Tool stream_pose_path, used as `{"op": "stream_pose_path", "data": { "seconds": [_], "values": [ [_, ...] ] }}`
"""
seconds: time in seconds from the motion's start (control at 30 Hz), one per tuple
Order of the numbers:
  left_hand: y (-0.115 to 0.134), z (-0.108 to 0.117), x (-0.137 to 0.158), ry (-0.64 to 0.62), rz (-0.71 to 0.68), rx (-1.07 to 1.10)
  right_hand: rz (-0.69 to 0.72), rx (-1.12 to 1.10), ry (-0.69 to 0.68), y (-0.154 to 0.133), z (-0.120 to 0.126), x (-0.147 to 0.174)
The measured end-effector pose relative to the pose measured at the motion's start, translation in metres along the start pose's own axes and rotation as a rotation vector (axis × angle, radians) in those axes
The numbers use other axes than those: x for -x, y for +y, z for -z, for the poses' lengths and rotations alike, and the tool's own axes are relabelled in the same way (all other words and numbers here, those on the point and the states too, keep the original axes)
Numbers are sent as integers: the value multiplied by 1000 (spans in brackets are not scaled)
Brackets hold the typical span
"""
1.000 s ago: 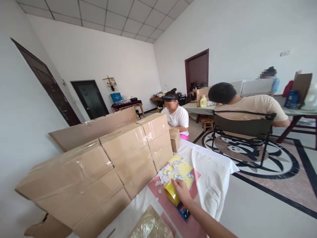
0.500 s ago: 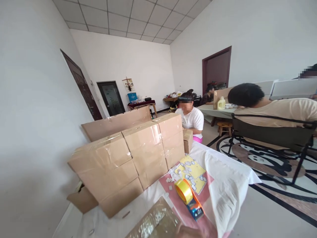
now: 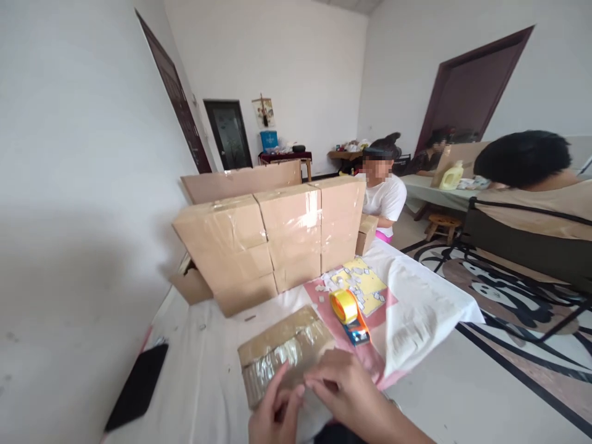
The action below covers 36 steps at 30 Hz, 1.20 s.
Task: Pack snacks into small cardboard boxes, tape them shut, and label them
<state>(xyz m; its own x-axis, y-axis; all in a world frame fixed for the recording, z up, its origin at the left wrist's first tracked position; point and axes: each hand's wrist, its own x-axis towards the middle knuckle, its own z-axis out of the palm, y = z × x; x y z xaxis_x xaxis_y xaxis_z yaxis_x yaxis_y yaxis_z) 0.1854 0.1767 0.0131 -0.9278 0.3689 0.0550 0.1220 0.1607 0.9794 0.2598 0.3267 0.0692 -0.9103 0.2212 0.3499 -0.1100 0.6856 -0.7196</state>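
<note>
The left hand (image 3: 275, 410) and right hand (image 3: 346, 388) nearly meet at the near edge of a brown carton (image 3: 277, 345), which lies toward eleven o'clock from them. Both sets of fingers are curled, the right's thumb and forefinger drawn close together; whether either is closed on anything cannot be told, as the tips blur together. Glossy, wrinkled film bands the carton's cardboard, and the hands hide its near right corner. At one o'clock, a yellow tape roll (image 3: 345, 305) sits in an orange-and-blue dispenser (image 3: 358, 332) on the cloth-draped surface (image 3: 208, 370). Matte stacked boxes (image 3: 296, 240) stand at twelve.
</note>
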Motion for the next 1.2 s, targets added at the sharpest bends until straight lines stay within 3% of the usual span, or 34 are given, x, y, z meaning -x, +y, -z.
{"op": "stream_pose_path", "data": {
  "seconds": [0.2,0.43,0.5,0.57,0.67,0.77,0.9,1.03,1.1,1.2],
  "values": [
    [8,18,5,10,73,12,43,-73,43,-2,-2,-5],
    [20,22,7,22,16,13,-13,-155,12,1,1,-23],
    [16,27,2,91,55,25,34,-133,50,3,13,-36],
    [10,34,-6,222,31,2,87,-92,170,3,29,-51],
    [-1,43,-24,347,-193,-211,141,-52,277,0,56,-69],
    [-11,45,-40,175,-402,-591,170,-119,123,-3,76,-84],
    [-20,41,-51,-157,-443,-929,188,-243,-263,5,76,-105],
    [-28,40,-53,-161,-462,-1029,174,-195,-582,27,45,-124],
    [-29,39,-52,-113,-519,-1054,163,-95,-629,39,25,-130],
    [-27,36,-47,-4,-663,-1105,151,103,-582,52,1,-136]
  ]
}}
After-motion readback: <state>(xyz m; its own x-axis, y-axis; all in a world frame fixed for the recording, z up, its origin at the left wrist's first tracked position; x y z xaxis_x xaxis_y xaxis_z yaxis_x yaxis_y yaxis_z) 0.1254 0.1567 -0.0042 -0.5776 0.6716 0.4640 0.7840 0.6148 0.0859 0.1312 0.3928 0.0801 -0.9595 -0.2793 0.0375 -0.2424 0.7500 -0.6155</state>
